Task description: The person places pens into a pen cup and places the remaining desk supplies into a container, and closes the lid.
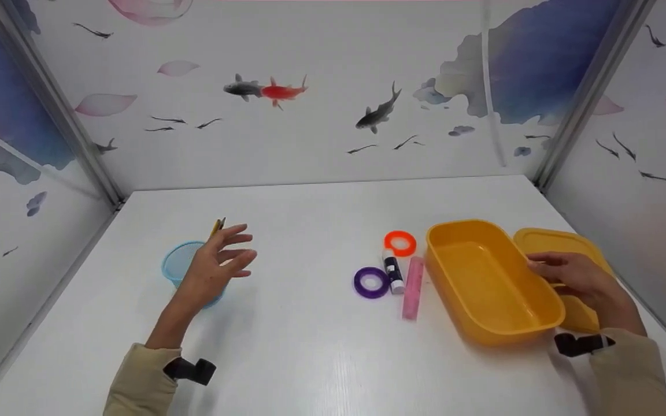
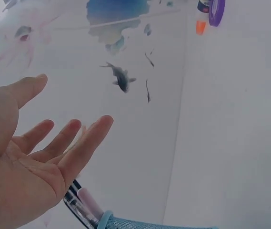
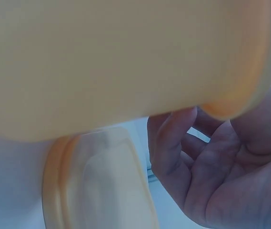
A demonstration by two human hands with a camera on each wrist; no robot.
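My left hand point(image 1: 208, 271) is raised in front of a light blue mesh pen cup point(image 1: 178, 264), its fingers spread and nothing in them. Pencils point(image 1: 216, 227) poke up behind it; the left wrist view shows pens point(image 2: 84, 205) by the cup's rim point(image 2: 154, 225). On the right, my right hand point(image 1: 590, 283) grips the right rim of a yellow plastic box point(image 1: 486, 277), which has no lid on. From the right wrist, curled fingers point(image 3: 175, 129) meet the box's outer wall under the rim; the thumb is hidden there. The box holds nothing.
A yellow lid point(image 1: 554, 238) lies partly behind the box and right hand. Left of the box are an orange ring point(image 1: 389, 239), a purple ring point(image 1: 359, 284), a glue stick point(image 1: 392, 270) and a pink stick-shaped item point(image 1: 412, 292). Printed panels point(image 1: 321, 150) wall the white table point(image 1: 310, 346).
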